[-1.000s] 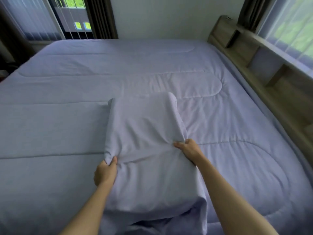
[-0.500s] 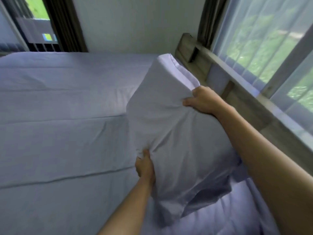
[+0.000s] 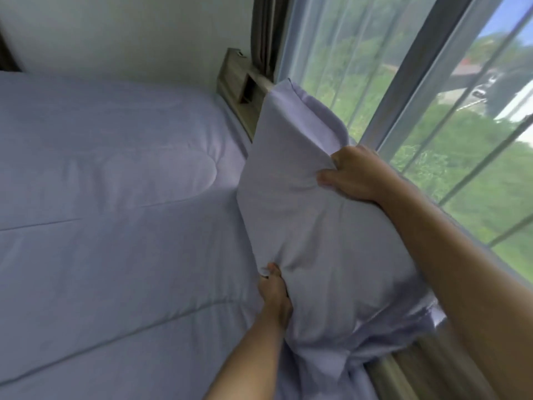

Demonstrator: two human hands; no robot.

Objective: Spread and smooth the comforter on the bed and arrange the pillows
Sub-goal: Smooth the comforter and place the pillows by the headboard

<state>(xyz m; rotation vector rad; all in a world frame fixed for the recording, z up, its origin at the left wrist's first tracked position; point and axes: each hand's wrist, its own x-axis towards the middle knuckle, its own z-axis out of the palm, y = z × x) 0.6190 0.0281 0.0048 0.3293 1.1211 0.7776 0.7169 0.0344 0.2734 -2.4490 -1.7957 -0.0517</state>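
While both hands hold the pillow (image 3: pixel 311 215) up off the bed, head cam (only view there is) shows it standing on end, tilted toward the window (image 3: pixel 432 111) on the right, its top corner up against the glass side and over the wooden headboard shelf (image 3: pixel 239 90). Left hand (image 3: pixel 274 295) is closed on a pinch of the case at the near-left edge; right hand (image 3: pixel 357 174) is clamped over the far-right edge w/ the thumb pressed into the front. Comforter (image 3: pixel 115 197) already lies flat across the left and far part of the bed, quilt lines mostly smooth.

Risks, as I judge them: both grips are on loose case fabric, not the filling, so the stuffing could slump to the bottom and the pillow land lumpy. Slack case end trails near-right by the curtain (image 3: pixel 418 370); it could fold under on set-down. Dropping it hard or dragging it would prob. rumple the comforter beneath. Can't tell what's behind the pillow at the shelf, so a snag there is possible.
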